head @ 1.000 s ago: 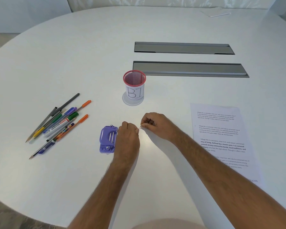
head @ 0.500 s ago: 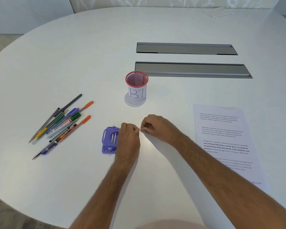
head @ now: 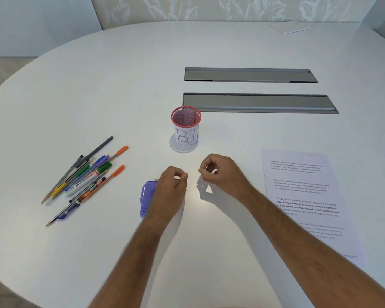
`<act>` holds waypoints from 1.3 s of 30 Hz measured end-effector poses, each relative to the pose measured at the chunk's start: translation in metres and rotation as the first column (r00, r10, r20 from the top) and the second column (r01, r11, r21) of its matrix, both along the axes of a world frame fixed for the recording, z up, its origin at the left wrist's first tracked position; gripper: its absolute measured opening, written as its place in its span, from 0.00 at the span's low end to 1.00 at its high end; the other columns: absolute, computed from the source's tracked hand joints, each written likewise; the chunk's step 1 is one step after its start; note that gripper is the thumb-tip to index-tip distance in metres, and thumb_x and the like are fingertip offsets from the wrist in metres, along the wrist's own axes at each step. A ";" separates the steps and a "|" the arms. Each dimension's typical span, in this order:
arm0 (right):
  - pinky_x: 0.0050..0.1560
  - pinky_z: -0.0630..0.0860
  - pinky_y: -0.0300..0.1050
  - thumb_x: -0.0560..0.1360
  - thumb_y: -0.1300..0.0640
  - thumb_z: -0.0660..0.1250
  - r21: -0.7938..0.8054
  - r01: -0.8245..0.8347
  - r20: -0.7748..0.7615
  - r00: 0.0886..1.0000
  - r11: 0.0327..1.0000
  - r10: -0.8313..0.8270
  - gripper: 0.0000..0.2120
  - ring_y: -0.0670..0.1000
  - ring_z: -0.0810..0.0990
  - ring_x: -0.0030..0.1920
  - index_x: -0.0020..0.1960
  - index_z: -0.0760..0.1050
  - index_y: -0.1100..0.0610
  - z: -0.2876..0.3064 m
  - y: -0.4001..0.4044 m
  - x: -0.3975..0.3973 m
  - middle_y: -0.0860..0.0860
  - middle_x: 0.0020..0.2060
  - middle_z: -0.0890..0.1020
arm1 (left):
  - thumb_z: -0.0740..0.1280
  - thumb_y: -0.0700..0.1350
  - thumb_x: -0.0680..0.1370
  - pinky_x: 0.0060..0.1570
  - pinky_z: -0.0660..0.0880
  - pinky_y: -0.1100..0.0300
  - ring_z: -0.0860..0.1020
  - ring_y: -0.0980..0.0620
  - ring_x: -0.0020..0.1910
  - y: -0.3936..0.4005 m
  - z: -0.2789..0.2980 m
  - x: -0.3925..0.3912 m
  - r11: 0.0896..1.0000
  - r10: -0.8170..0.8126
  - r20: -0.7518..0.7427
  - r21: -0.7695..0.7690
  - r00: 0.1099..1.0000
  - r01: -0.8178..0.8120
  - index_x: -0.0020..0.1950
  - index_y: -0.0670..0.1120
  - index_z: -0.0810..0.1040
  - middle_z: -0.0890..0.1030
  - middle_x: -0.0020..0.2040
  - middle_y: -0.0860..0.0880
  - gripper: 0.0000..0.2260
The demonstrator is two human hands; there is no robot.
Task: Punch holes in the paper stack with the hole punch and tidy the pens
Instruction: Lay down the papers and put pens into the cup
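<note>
Bare table point(head: 120, 85) beyond pen cup point(head: 186, 127)

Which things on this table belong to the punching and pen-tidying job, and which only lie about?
For the job:
hole punch
paper
pens
mesh cup

Just lying about:
two grey hatches
white pad, far edge

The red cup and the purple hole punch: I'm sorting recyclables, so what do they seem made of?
The red cup looks like painted wire mesh, likely metal: fine perforations show inside its rim, and a paper label wraps its wall. The purple hole punch looks like smooth moulded plastic with a soft sheen; the left hand partly hides it.
</note>
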State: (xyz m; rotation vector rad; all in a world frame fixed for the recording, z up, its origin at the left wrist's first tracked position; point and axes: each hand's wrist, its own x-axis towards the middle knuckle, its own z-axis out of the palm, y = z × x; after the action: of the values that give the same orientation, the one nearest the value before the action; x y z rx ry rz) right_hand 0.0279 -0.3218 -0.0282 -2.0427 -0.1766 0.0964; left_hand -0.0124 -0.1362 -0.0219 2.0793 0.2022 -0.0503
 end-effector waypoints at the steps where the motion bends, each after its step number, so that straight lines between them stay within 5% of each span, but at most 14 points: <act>1: 0.38 0.75 0.36 0.74 0.62 0.73 0.041 0.016 0.026 1.000 0.999 -0.017 0.04 0.44 0.81 0.35 0.42 0.81 0.56 0.004 0.000 0.003 0.52 0.37 0.86 | 0.64 0.44 0.84 0.34 0.75 0.67 0.82 0.52 0.41 0.002 0.004 0.005 1.000 -0.004 0.008 -0.010 1.000 0.004 0.51 0.48 0.76 0.83 0.45 0.51 0.03; 10: 0.37 0.75 0.36 0.71 0.64 0.75 0.111 0.008 0.215 0.976 0.994 -0.032 0.04 0.43 0.79 0.33 0.40 0.81 0.58 0.059 0.002 0.068 0.47 0.34 0.85 | 0.70 0.41 0.80 0.31 0.74 0.72 0.82 0.54 0.34 0.017 0.054 0.087 0.996 -0.073 0.175 -0.029 0.982 0.079 0.46 0.46 0.80 0.84 0.40 0.50 0.03; 16: 0.34 0.75 0.40 0.72 0.63 0.77 0.054 -0.026 0.236 0.972 0.998 0.013 0.08 0.44 0.79 0.32 0.39 0.78 0.58 0.080 0.002 0.115 0.52 0.36 0.87 | 0.75 0.42 0.74 0.39 0.82 0.59 0.83 0.56 0.35 0.021 0.085 0.143 0.991 -0.129 0.278 -0.003 0.952 0.135 0.45 0.50 0.83 0.87 0.39 0.50 0.04; 22: 0.38 0.78 0.40 0.73 0.65 0.75 -0.110 -0.062 0.277 0.957 0.992 0.090 0.12 0.45 0.80 0.35 0.41 0.77 0.49 0.082 0.004 0.145 0.54 0.38 0.86 | 0.77 0.44 0.73 0.30 0.71 0.75 0.82 0.61 0.35 0.024 0.087 0.179 0.978 -0.203 0.216 0.094 0.955 0.187 0.47 0.51 0.83 0.88 0.39 0.51 0.06; 29: 0.39 0.76 0.34 0.73 0.63 0.78 -0.211 -0.076 0.230 0.965 0.974 0.125 0.06 0.39 0.80 0.35 0.43 0.85 0.52 0.080 0.004 0.159 0.41 0.35 0.84 | 0.78 0.46 0.73 0.37 0.74 0.64 0.82 0.61 0.35 0.023 0.081 0.189 0.961 -0.262 0.165 0.131 0.951 0.242 0.47 0.49 0.84 0.88 0.37 0.53 0.06; 35: 0.45 0.80 0.44 0.73 0.59 0.81 -0.232 -0.097 0.195 0.970 0.968 0.143 0.03 0.46 0.82 0.41 0.46 0.89 0.55 0.087 0.006 0.161 0.50 0.40 0.88 | 0.77 0.45 0.74 0.40 0.75 0.60 0.83 0.56 0.40 0.025 0.080 0.193 0.957 -0.276 0.112 0.126 0.955 0.261 0.48 0.48 0.85 0.89 0.40 0.52 0.05; 39: 0.44 0.78 0.35 0.76 0.60 0.78 -0.278 -0.128 0.174 0.968 0.952 0.181 0.05 0.38 0.82 0.40 0.51 0.89 0.57 0.090 0.005 0.163 0.49 0.41 0.89 | 0.78 0.44 0.74 0.38 0.74 0.61 0.81 0.57 0.36 0.026 0.078 0.195 0.959 -0.270 0.107 0.116 0.957 0.258 0.46 0.49 0.84 0.89 0.39 0.51 0.05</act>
State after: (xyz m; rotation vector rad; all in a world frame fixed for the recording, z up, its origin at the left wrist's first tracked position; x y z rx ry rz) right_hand 0.1907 -0.3165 0.0614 -2.3035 -0.4719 0.0146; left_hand 0.1822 -0.1103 0.0565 2.1902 -0.1527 -0.0761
